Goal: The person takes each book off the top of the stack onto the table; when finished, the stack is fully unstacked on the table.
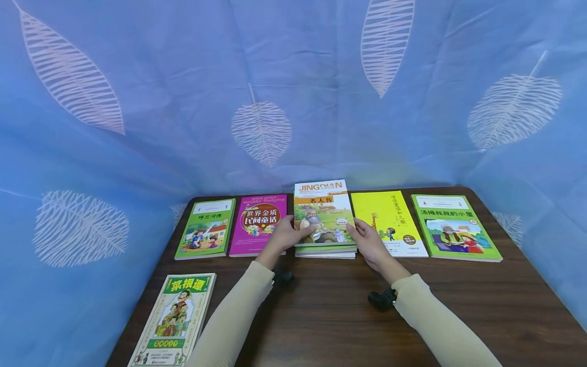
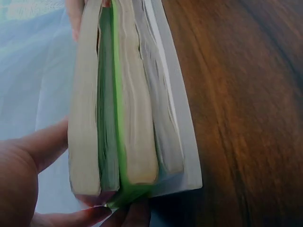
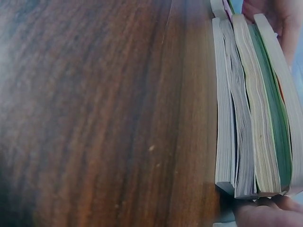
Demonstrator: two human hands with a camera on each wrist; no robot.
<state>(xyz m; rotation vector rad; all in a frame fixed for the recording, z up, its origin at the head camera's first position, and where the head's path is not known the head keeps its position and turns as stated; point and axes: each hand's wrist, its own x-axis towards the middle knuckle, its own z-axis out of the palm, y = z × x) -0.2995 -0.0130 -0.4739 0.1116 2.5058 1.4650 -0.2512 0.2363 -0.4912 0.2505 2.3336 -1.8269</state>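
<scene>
As both forearms are angled inward from the near side, the stack of books (image 1: 324, 218) is held between the left hand (image 1: 286, 237) and the right hand (image 1: 370, 247), midway along the far edge of the table (image 1: 330, 306). Both thumbs are laid over the top cover, and the left fingers (image 2: 137, 215) are bent against the stack's side: pinched from both sides! How far the right fingers (image 3: 267, 215) are spread cannot be told.

Now the edges: on the left, only a slim gap is left before the purple book (image 1: 257, 224); on the right, the yellow book (image 1: 390, 219) is partly covered by the right hand. Behind, the blue cloth (image 1: 321, 137) is met at once, while brown wood is seen between the sleeves (image 1: 236, 311).
</scene>
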